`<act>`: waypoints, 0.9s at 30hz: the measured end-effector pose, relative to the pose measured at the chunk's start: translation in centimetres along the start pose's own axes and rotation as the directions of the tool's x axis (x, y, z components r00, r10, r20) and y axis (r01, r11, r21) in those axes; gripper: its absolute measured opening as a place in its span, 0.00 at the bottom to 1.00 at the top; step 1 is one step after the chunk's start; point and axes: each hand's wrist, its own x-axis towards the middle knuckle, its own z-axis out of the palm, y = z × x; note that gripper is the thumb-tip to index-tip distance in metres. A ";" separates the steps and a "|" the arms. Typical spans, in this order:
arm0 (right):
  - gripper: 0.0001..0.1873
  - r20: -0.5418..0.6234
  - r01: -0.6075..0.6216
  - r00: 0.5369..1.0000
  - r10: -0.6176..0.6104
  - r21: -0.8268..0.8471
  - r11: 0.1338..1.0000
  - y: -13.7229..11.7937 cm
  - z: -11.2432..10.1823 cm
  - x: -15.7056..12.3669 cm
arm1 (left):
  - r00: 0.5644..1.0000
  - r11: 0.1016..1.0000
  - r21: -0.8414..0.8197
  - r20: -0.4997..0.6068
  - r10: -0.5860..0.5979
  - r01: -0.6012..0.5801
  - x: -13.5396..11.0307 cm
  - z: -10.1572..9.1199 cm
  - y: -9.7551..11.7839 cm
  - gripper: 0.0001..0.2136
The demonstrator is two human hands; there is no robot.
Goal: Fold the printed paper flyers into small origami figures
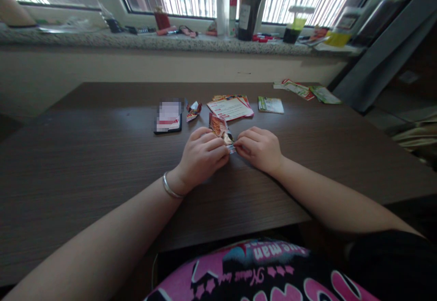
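Observation:
A partly folded piece of printed paper (220,126) in orange and red tones lies between my hands on the brown table. My left hand (205,151), with a silver bangle at its wrist, is closed over the paper's near left part and hides some of it. At the paper's right tip, my right hand (258,148) pinches the edge between thumb and fingers. Just beyond my left hand sits a small folded paper piece (194,110) with similar print. A stack of printed cards (231,107) lies behind the paper.
A phone (168,116) with a blurred screen lies left of the folded piece. To the right are a small green-white stack (271,104) and loose printed strips (297,89) at the table's back edge. Bottles (250,12) and jars stand along the granite windowsill (136,40).

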 end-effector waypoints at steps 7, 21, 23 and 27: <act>0.11 0.005 0.018 1.000 -0.018 -0.005 1.000 0.2 0.1 -0.1 | 1.000 1.000 -0.009 0.017 -0.004 0.004 -0.1 0.0 0.0 0.10; 0.09 -0.036 -0.095 0.995 0.097 0.061 0.994 0.7 0.1 -0.2 | 0.999 0.998 -0.060 -0.039 -0.024 0.022 -0.4 0.0 -0.2 0.08; 0.08 -0.050 -0.147 0.987 0.152 0.090 0.985 0.9 0.2 -0.3 | 0.999 0.998 -0.055 -0.032 -0.022 0.021 -0.4 -0.1 -0.3 0.07; 0.06 -0.058 -0.155 0.985 0.165 0.141 0.978 1.0 0.2 -0.6 | 0.999 0.997 -0.060 -0.008 -0.041 0.040 -0.6 -0.1 -0.5 0.07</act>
